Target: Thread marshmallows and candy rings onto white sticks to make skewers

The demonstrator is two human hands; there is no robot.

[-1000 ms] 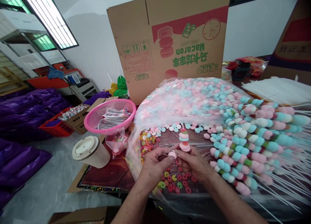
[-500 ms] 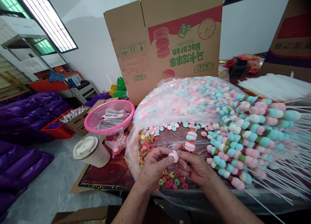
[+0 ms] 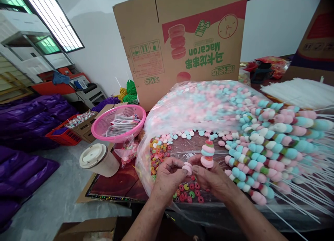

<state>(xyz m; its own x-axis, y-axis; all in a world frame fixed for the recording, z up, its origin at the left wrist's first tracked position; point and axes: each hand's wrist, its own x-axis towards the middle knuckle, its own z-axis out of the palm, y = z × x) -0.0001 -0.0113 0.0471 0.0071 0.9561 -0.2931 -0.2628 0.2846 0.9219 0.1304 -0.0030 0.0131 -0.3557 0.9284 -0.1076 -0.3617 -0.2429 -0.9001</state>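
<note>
Between the thumb and finger of my left hand (image 3: pixel 168 176) is a round pink candy (image 3: pixel 187 168). My right hand (image 3: pixel 212 178) grips a candy skewer (image 3: pixel 207 151) upright, with pink and blue pieces and red and green rings stacked on its stick. The thumb of my right hand comes close to the pink candy; whether it touches, I cannot tell. Below my hands lie gummy rings (image 3: pixel 191 194) in red, green and yellow. To the right, many finished-looking candy skewers (image 3: pixel 273 147) are piled with their white sticks pointing right.
A clear plastic bag (image 3: pixel 193 105) heaped with pink, blue and white candies lies behind my hands. A cardboard box (image 3: pixel 146 60) stands at the back. On the left are a pink basket (image 3: pixel 95 131) of packets and a lidded cup (image 3: pixel 103 162). White sticks (image 3: pixel 297 94) lie at the right.
My right hand has turned the skewer more upright and slightly to the right. The pink candy stays in my left fingers, now tilted. The whole view has shifted a little.
</note>
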